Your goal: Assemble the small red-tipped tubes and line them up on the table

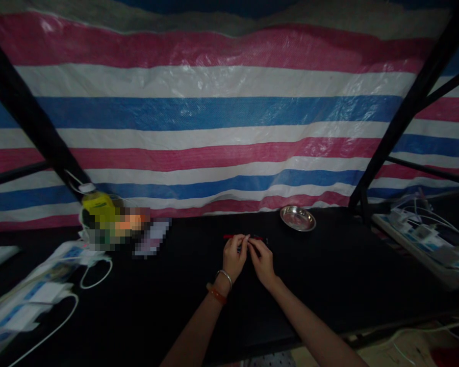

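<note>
My left hand (234, 255) and my right hand (262, 259) meet over the black table, fingertips together in a pinch. Whatever lies between the fingertips is too small and dim to name. Just behind the fingers is a thin red and dark stick-like object (227, 236); its ends show on either side of the hands and its middle is hidden. I cannot tell whether the fingers touch it. On my left wrist are a silver bangle (225, 278) and an orange-brown bracelet (216, 294). A shallow round metal dish (297, 218) sits behind and right of my hands.
Power strips with white cables lie at left (34, 295) and right (424, 229). A yellow bottle (98, 204) stands at the back left, beside pixelated items. Black metal posts (401, 117) flank the black tabletop (329, 285), with a striped plastic sheet (222, 112) behind.
</note>
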A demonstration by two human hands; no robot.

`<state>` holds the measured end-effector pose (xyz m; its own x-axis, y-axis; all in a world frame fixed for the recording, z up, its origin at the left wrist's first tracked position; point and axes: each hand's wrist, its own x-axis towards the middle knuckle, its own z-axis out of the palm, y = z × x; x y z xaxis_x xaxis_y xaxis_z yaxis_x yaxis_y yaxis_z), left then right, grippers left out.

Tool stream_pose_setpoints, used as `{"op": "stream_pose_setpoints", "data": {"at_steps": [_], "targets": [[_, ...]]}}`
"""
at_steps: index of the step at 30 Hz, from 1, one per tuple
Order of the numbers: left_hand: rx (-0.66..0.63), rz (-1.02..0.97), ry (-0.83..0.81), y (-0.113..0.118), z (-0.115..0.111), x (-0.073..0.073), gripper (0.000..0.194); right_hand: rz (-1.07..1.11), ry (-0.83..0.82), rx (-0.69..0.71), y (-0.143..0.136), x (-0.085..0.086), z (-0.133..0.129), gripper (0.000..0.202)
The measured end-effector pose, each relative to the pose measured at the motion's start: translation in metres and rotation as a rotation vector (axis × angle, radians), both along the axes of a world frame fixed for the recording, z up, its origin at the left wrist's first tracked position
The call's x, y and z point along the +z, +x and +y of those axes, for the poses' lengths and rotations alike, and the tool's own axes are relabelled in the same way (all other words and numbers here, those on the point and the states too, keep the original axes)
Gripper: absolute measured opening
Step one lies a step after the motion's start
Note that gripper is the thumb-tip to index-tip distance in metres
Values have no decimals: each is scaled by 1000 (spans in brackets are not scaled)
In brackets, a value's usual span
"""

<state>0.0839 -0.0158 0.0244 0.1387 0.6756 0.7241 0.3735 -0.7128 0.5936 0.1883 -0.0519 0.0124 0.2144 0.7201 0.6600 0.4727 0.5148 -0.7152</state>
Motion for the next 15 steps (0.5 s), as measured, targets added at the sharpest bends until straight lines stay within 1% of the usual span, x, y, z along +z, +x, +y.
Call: {"op": "stream_pose_setpoints", "data": {"at_steps": [5, 9, 12, 15], "targets": [[-31, 66, 92, 0, 1, 3, 15, 46, 10, -40, 0, -1, 0, 20], [-14, 110, 137, -3, 2, 8, 16, 99, 18, -56, 2, -2, 2, 22], [-1, 156, 137, -6, 3, 10, 17, 78, 38, -65, 5, 0, 3, 20], [17, 184, 97, -8, 4, 10, 19, 52, 37, -58, 8, 3, 3, 19]]}}
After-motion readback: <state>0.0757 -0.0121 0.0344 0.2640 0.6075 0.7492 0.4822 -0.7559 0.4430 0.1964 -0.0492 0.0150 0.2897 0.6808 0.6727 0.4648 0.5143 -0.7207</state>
